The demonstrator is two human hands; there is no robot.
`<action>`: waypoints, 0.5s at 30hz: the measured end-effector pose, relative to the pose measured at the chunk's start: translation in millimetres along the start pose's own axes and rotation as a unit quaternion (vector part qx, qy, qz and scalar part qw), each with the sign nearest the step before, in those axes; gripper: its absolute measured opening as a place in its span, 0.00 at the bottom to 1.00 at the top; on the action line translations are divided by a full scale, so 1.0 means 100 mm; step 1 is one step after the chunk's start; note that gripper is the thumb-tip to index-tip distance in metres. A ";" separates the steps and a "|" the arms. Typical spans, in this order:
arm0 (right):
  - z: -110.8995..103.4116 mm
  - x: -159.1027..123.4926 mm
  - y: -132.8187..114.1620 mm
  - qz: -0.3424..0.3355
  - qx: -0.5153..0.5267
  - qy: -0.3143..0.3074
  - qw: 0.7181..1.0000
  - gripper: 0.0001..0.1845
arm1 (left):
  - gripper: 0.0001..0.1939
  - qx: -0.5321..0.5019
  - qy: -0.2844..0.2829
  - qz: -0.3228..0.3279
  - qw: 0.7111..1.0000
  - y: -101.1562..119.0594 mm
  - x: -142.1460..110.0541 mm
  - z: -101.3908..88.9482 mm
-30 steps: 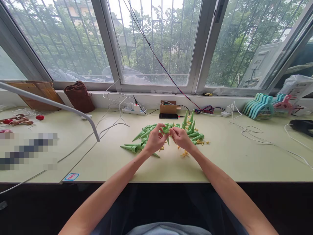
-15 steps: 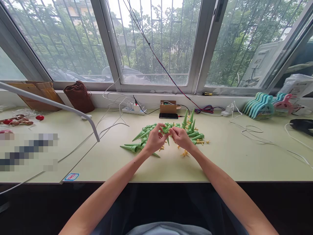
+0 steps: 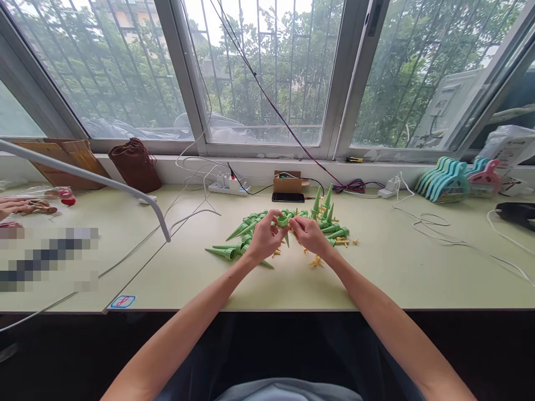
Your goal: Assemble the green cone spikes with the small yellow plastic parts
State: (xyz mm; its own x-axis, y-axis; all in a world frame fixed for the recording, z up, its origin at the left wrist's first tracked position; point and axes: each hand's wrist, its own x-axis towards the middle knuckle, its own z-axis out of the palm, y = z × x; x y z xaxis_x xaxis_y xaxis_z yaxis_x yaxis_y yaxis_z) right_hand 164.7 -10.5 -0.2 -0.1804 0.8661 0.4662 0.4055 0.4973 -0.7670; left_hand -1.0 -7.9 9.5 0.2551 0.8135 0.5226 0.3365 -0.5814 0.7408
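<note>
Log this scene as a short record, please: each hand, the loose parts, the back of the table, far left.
Left hand: holding a green cone by its wide end
Right hand: at the cone's rim, grip unclear
Loose parts: other green cones, some upright; small yellow pieces
Table back: black phone, cardboard box, power strip
Far left: another person's hand

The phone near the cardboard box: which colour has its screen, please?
Black; it shows best in the head view.
</note>
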 end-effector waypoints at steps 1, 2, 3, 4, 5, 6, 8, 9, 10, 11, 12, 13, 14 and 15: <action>0.00 0.00 0.00 0.000 0.000 0.000 1.000 0.24 | 0.15 0.000 0.001 0.000 1.000 0.00 0.00 0.00; 0.00 0.00 0.00 0.000 0.001 -0.001 1.000 0.24 | 0.16 0.000 0.001 0.000 1.000 0.00 0.00 0.00; 0.00 0.00 0.01 0.000 0.001 -0.001 1.000 0.24 | 0.16 0.000 0.001 0.000 1.000 0.00 0.00 0.00; 0.00 0.00 0.01 0.001 0.001 -0.001 1.000 0.24 | 0.16 0.000 0.002 0.001 1.000 -0.01 0.00 0.00; 0.00 0.00 0.01 0.001 0.001 -0.001 1.000 0.24 | 0.16 0.000 0.002 0.001 1.000 -0.01 0.00 0.00; 0.00 0.00 0.01 0.001 0.001 -0.001 1.000 0.24 | 0.16 0.000 0.001 0.003 1.000 -0.01 0.00 0.00; 0.00 0.00 0.00 0.001 0.002 0.000 1.000 0.24 | 0.16 -0.001 0.001 0.006 1.000 -0.02 0.00 0.00; 0.00 0.00 0.00 0.000 0.002 0.000 1.000 0.24 | 0.16 -0.001 0.002 0.007 1.000 -0.02 0.00 0.01; 0.00 0.00 0.00 0.000 0.003 0.001 1.000 0.24 | 0.16 -0.001 0.003 0.008 1.000 -0.03 0.00 0.01; 0.00 0.00 0.00 -0.001 0.003 0.001 1.000 0.24 | 0.16 -0.002 0.004 0.009 1.000 -0.03 0.00 0.01; 0.00 0.00 0.00 -0.003 0.004 0.002 1.000 0.24 | 0.16 -0.001 0.004 0.010 1.000 -0.03 0.00 0.01; 0.00 0.00 0.00 -0.004 0.004 0.002 1.000 0.24 | 0.16 -0.001 0.005 0.011 1.000 -0.03 0.00 0.01; 0.00 0.00 0.00 -0.005 0.004 0.002 1.000 0.24 | 0.16 0.001 0.006 0.012 1.000 -0.03 0.00 0.01; 0.00 0.00 0.00 -0.006 0.005 0.003 1.000 0.24 | 0.16 0.002 0.007 0.014 1.000 -0.03 0.00 0.01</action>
State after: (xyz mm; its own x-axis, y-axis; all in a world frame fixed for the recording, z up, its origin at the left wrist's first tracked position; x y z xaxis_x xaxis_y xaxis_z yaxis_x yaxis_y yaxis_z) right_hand 164.7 -10.0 -0.2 -0.1802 0.8601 0.4772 0.3953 0.5076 -0.7656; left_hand -0.9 -6.1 6.8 0.2527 0.7965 0.5493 0.3330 -0.6046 0.7235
